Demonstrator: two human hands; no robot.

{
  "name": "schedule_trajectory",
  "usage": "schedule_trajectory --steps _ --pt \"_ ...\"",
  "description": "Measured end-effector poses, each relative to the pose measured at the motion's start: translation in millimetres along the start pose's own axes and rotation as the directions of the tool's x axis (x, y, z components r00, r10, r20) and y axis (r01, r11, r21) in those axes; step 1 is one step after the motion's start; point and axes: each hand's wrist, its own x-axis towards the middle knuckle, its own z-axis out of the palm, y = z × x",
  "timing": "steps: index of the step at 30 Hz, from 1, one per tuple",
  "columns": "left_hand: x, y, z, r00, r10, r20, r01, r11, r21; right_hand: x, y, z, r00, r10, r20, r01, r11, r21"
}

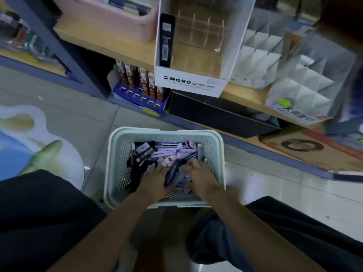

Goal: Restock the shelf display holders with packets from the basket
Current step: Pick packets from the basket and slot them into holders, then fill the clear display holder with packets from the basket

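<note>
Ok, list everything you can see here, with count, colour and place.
basket: one, pale green, on the floor, centre
packets: many, black and lilac, in the basket
MONO holder: one, white, on the shelf
black packet: one, in its left slot
grid holders: two, white, shelf right
pink bin: one, shelf top left
blue display: one, holding brown packs, lower shelf
black box: one, under the shelf
left hand, right hand: in the basket, on the packets; grip unclear

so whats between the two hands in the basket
In the head view, a dark packet lies between the left hand and the right hand, on top of pale packets in the basket. Whether either hand grips it is unclear.
</note>
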Motion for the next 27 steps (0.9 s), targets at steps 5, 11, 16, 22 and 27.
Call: schedule_trajectory --steps 5,11,16,22,27 --pt "19.9 14.2 3.0 0.994 -0.066 0.081 0.065 0.998 0.024 15.9 3.2 -3.4 0.999 -0.037 -0.015 0.033 0.974 -0.223" --pt "26.1 15.5 -3.1 0.998 -0.019 0.058 0.012 0.994 0.109 25.0 4.6 0.5 0.990 -0.012 -0.143 0.004 0.998 -0.057" --pt "1.9 15.6 -23.6 0.991 0.019 -0.134 -0.064 0.937 -0.344 13.4 -21.2 -15.9 0.915 0.371 -0.159 -0.059 0.513 0.856" --pt "-31.3 46.9 -35.9 0.912 0.271 -0.309 -0.358 0.892 -0.274 -16.0 -57.4 -32.9 0.944 0.303 -0.131 0.019 0.345 0.938" --pt "-24.4 64.0 -28.6 0.938 0.200 -0.284 -0.290 0.902 -0.319 -45.1 -23.9 -61.6 0.777 0.545 -0.316 0.225 0.228 0.947"
